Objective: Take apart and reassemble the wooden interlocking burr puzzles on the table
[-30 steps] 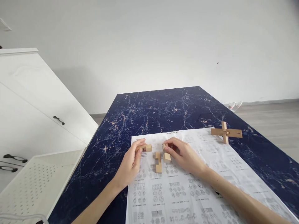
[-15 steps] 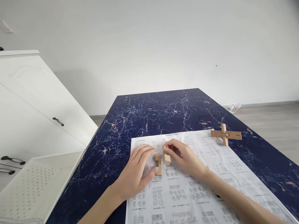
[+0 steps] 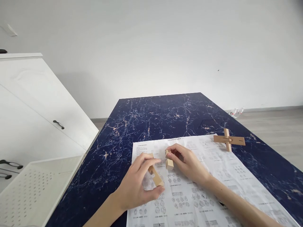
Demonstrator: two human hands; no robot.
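My left hand (image 3: 139, 183) pinches a notched wooden piece (image 3: 155, 176) between thumb and fingers, tilted just above the printed instruction sheet (image 3: 201, 189). A second wooden piece seems to sit behind those fingers, but I cannot tell clearly. My right hand (image 3: 187, 160) grips another notched wooden piece (image 3: 169, 160), holding it upright on the sheet, a short gap to the right of the left hand's piece. An assembled wooden cross (image 3: 228, 140) lies at the sheet's far right corner, well away from both hands.
The sheet lies on a dark blue marbled table (image 3: 161, 116). A white perforated tray (image 3: 35, 186) and a white cabinet (image 3: 35, 104) with black handles stand to the left. Grey floor and a white wall lie beyond.
My left hand moved right from its first piece to the piece lying in the middle, closed on it and lifted it, tilted. My right hand stayed put with its piece.
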